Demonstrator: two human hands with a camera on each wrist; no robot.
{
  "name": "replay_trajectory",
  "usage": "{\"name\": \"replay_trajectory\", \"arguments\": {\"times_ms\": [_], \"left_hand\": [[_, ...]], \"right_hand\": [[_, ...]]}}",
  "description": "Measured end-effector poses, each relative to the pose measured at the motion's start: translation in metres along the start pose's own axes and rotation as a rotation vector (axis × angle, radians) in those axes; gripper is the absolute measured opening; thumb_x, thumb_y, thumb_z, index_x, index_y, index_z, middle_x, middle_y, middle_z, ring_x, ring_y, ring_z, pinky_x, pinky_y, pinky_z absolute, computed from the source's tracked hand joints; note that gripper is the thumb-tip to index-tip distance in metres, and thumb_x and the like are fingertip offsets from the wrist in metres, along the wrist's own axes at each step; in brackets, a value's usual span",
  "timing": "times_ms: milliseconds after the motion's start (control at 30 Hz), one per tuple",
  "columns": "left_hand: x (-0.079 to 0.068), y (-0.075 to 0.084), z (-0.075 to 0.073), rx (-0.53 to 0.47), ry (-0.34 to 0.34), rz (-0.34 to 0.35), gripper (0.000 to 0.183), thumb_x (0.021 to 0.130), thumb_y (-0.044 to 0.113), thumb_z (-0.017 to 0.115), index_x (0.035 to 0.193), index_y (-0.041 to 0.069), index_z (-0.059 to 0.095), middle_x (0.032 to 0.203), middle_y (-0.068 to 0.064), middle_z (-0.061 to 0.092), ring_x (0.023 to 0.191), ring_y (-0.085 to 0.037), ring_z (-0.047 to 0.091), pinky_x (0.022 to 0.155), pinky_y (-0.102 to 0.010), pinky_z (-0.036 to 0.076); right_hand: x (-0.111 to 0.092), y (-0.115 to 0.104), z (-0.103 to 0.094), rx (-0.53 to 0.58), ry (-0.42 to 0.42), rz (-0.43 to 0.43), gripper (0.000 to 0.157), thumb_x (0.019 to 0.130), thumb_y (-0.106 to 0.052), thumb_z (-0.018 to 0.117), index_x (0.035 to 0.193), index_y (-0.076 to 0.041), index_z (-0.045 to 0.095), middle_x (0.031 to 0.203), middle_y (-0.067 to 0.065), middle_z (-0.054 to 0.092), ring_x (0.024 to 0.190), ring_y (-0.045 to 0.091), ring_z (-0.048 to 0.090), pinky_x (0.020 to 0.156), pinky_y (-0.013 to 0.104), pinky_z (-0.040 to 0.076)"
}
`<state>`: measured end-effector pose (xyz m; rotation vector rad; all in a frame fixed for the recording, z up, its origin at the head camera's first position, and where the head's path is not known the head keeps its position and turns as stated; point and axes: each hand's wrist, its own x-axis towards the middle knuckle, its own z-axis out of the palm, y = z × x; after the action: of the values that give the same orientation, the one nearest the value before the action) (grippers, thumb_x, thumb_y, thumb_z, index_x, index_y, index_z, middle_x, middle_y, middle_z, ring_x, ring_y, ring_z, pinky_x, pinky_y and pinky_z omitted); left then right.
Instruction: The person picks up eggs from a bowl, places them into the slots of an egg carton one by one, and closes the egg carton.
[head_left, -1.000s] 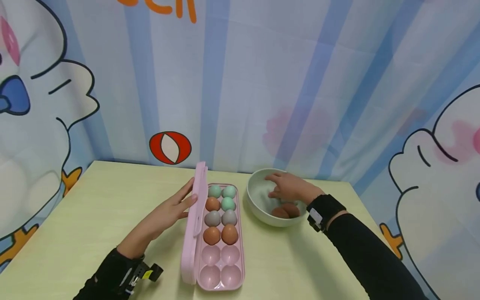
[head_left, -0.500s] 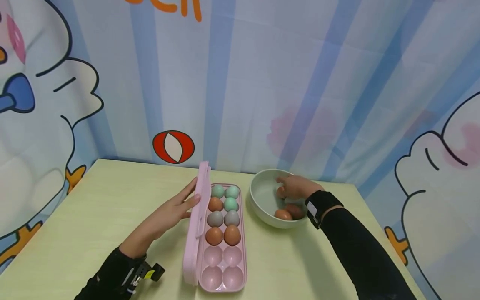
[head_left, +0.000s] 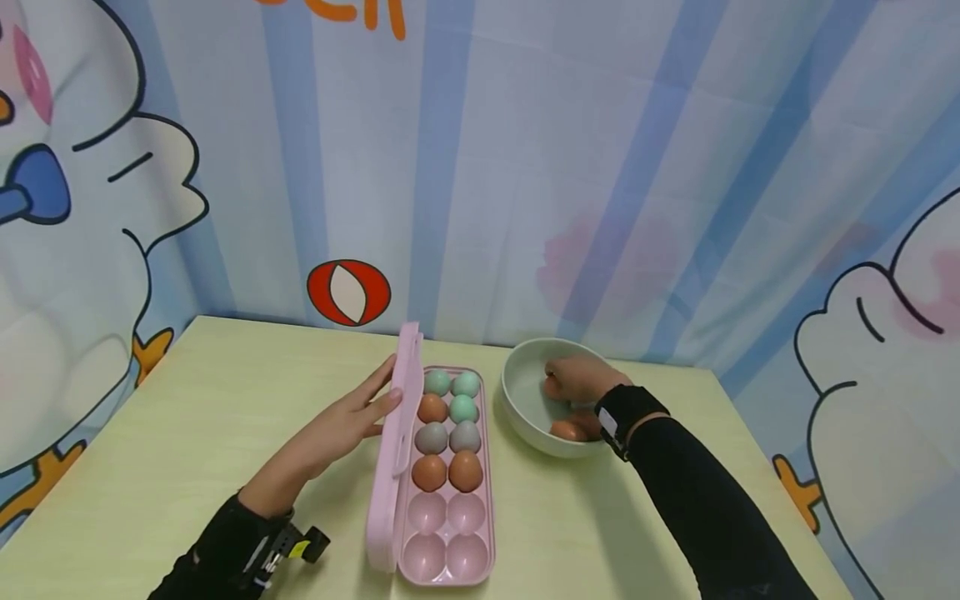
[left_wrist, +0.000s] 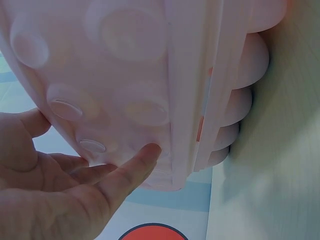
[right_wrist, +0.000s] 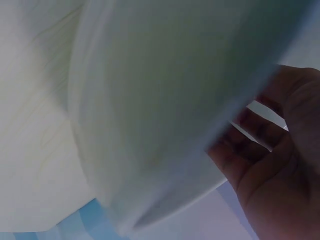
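Observation:
My left hand (head_left: 337, 429) rests on the raised pink lid (head_left: 395, 467) of an egg box. In the left wrist view its thumb (left_wrist: 150, 152) lies against the lid's outer face, and the other fingers are at the edge. The egg box's tray (head_left: 444, 575) holds mint eggs (head_left: 463, 408), grey eggs (head_left: 465, 437) and brown eggs (head_left: 465, 471). My right hand (head_left: 585, 379) reaches down into a pale green bowl (head_left: 517, 417), above brown eggs (head_left: 567, 431). Its fingertips are hidden, in the right wrist view behind the bowl's wall (right_wrist: 160, 100), so any egg within them cannot be made out.
The pale yellow table (head_left: 277, 367) carries the box in the middle and the bowl to its right. Several near hollows (head_left: 467, 554) of the tray hold no eggs. A patterned curtain (head_left: 495, 167) hangs behind the table's far edge.
Inside the bowl, my right hand has moved lower, and its fingers now point down. The left hand keeps its place on the lid.

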<state>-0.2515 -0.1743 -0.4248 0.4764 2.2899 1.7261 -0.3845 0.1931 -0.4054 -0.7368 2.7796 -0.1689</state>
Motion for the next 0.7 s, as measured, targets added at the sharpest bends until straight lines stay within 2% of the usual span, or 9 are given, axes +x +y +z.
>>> {"name": "replay_trajectory", "arguments": {"times_ms": [33, 167, 267, 400, 500, 633, 700], "left_hand": [[0.000, 0.000, 0.000, 0.000, 0.001, 0.001, 0.070, 0.102, 0.047, 0.044, 0.158, 0.032, 0.005, 0.163, -0.006, 0.006, 0.140, -0.035, 0.032, 0.103, -0.050, 0.043], [0.000, 0.000, 0.000, -0.002, -0.001, 0.001, 0.070, 0.102, 0.047, 0.044, 0.158, 0.032, 0.005, 0.163, -0.006, 0.005, 0.140, -0.035, 0.032, 0.103, -0.050, 0.043], [0.000, 0.000, 0.001, -0.002, -0.002, 0.002, 0.070, 0.103, 0.047, 0.044, 0.158, 0.031, 0.004, 0.164, -0.006, 0.005, 0.140, -0.035, 0.032, 0.103, -0.050, 0.043], [0.000, 0.000, 0.001, 0.000, -0.005, 0.002, 0.070, 0.103, 0.047, 0.044, 0.158, 0.031, 0.004, 0.164, -0.006, 0.005, 0.140, -0.035, 0.032, 0.102, -0.049, 0.043], [0.000, 0.000, 0.001, 0.004, -0.005, 0.002, 0.070, 0.103, 0.047, 0.044, 0.158, 0.031, 0.004, 0.164, -0.006, 0.005, 0.140, -0.034, 0.032, 0.102, -0.049, 0.044], [0.001, 0.001, 0.000, 0.011, -0.001, 0.002, 0.070, 0.103, 0.047, 0.043, 0.158, 0.031, 0.004, 0.164, -0.006, 0.005, 0.141, -0.035, 0.031, 0.102, -0.050, 0.044], [0.001, 0.001, 0.000, 0.012, -0.002, 0.004, 0.070, 0.103, 0.047, 0.043, 0.158, 0.031, 0.004, 0.164, -0.006, 0.004, 0.141, -0.035, 0.030, 0.102, -0.050, 0.043]], "right_hand": [[0.001, -0.002, -0.001, -0.059, 0.010, -0.032, 0.017, 0.097, -0.013, 0.055, 0.082, -0.010, 0.047, 0.075, 0.003, 0.037, 0.070, 0.022, 0.036, 0.069, 0.037, 0.028], [0.001, -0.007, -0.001, 0.048, -0.032, 0.044, 0.013, 0.098, -0.023, 0.059, 0.094, -0.011, 0.054, 0.089, 0.004, 0.045, 0.084, 0.023, 0.041, 0.076, 0.036, 0.032], [-0.001, -0.009, 0.000, 0.069, -0.034, 0.029, 0.017, 0.100, -0.024, 0.057, 0.110, -0.010, 0.059, 0.099, 0.004, 0.050, 0.091, 0.023, 0.045, 0.083, 0.035, 0.037], [-0.005, -0.012, -0.001, 0.002, -0.007, -0.067, 0.027, 0.101, -0.018, 0.054, 0.125, -0.007, 0.060, 0.108, 0.005, 0.058, 0.098, 0.022, 0.052, 0.091, 0.036, 0.042], [-0.010, -0.014, -0.002, -0.012, 0.020, -0.104, 0.029, 0.102, -0.015, 0.053, 0.129, -0.008, 0.060, 0.115, 0.006, 0.061, 0.105, 0.020, 0.055, 0.099, 0.036, 0.043], [-0.018, -0.017, -0.004, -0.031, 0.064, -0.157, 0.030, 0.101, -0.014, 0.054, 0.131, -0.011, 0.058, 0.117, 0.004, 0.061, 0.103, 0.019, 0.057, 0.095, 0.036, 0.045], [-0.022, -0.019, -0.006, -0.053, 0.102, -0.198, 0.029, 0.100, -0.016, 0.058, 0.128, -0.011, 0.058, 0.114, 0.004, 0.063, 0.100, 0.020, 0.058, 0.092, 0.036, 0.047]]}}
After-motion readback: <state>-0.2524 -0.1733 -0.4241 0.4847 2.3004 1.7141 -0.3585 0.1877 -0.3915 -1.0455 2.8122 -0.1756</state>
